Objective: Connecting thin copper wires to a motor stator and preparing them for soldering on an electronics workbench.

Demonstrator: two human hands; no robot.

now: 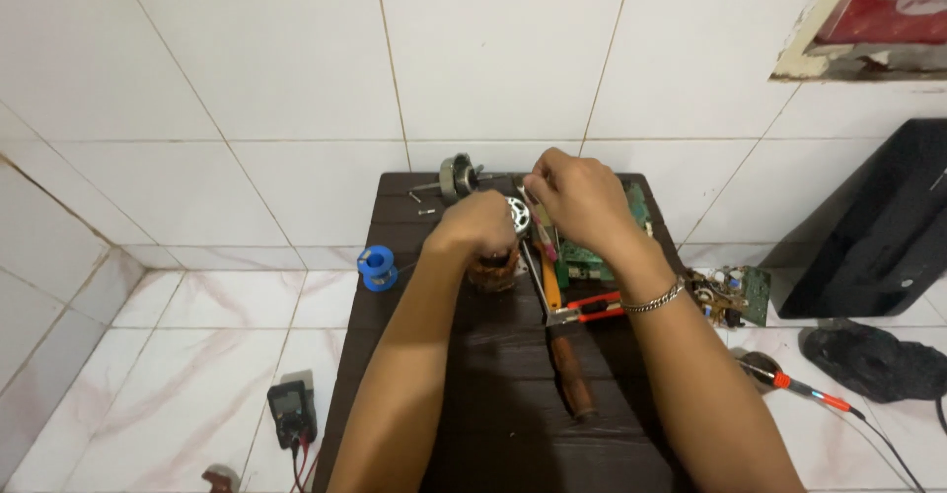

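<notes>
Head view, left hand (480, 225): I see its grip clamped around a copper-wound motor (496, 261), standing near the middle of the dark table (513, 414).
Head view, right hand (582, 197): grip pinched together on a thin tool (542, 232) at the motor's top; I cannot make out the tip. A metal bracelet (653, 301) sits on the wrist.
Motor top: a silver plate (519, 215) shows between my two hands.
Table, far end: a rotor (456, 175) on its shaft lies by the wall.
Table, right: a green board (592, 254), partly hidden by the right hand.
Table, middle: a brown-handled knife (564, 340) lies lengthwise, red pliers (597, 307) just beside it.
Floor, left: a blue spool (377, 267) by the table edge; a black meter (293, 412) nearer me.
Floor, right: another board (732, 294), an orange soldering iron (794, 385).
</notes>
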